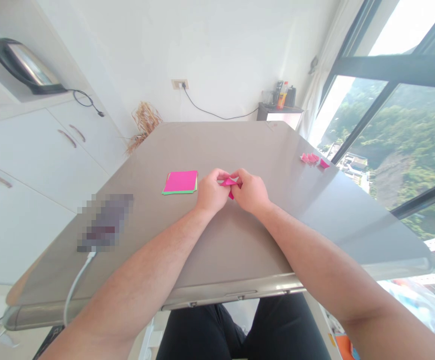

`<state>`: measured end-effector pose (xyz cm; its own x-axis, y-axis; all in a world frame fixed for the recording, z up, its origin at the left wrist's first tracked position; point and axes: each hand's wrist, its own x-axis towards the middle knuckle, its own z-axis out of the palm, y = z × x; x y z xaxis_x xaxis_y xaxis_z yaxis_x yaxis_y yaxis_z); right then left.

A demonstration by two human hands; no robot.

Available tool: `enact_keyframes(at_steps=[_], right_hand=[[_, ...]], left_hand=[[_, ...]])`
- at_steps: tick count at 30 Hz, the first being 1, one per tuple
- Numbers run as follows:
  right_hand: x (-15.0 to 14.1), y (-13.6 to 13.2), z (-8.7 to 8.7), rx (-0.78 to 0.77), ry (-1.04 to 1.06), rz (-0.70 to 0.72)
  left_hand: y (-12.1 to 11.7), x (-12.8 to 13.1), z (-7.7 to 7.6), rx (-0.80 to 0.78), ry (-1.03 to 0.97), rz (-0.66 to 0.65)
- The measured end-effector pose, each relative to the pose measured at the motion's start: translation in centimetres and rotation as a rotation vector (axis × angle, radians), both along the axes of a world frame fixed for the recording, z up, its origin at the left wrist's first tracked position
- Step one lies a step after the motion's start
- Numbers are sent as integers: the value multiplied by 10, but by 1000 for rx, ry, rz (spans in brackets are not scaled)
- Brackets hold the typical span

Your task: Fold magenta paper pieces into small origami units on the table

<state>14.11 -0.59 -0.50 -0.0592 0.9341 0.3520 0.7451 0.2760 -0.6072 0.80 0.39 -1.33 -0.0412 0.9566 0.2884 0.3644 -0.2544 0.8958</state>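
Pinching the small pink paper (229, 182) from both sides, I have my left hand (211, 192) and my right hand (252, 192) closed on it, fingertips nearly meeting at its upper part. A bit of the pink pokes out below, between my hands; my fingers hide the rest, so I cannot tell how its layers lie. I take this two-sided grasp to be for steadiness, since a piece so small and light would likely slip or spring open if only one side were held. My forearms reach in over the near edge of the table (232, 240), which probably spares my wrists and leaves the fingers free for fine pressure. Just to the left of my grip lies the stack of square sheets (180, 181), pink on top with green showing at its edge, near enough, I'd judge, to reach without leaning. Well off to the right and farther out sit the folded pink pieces (310, 158), close together, perhaps put there so my elbows won't brush them. Farther left and nearer to me than my grip, a blurred dark object (106, 222) lies with a white cable (75, 285) running to it, well apart from the paper.
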Motion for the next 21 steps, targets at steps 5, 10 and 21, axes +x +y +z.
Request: enact_keyframes(at_steps=[5, 10, 21], right_hand=[[-1, -1, -1, 6, 10, -3], [2, -1, -3, 52, 66, 18], [18, 4, -11, 136, 432, 201]], left_hand=[[-2, 1, 3, -4, -33, 19], [0, 0, -1, -13, -70, 0], [1, -13, 12, -247, -480, -379]])
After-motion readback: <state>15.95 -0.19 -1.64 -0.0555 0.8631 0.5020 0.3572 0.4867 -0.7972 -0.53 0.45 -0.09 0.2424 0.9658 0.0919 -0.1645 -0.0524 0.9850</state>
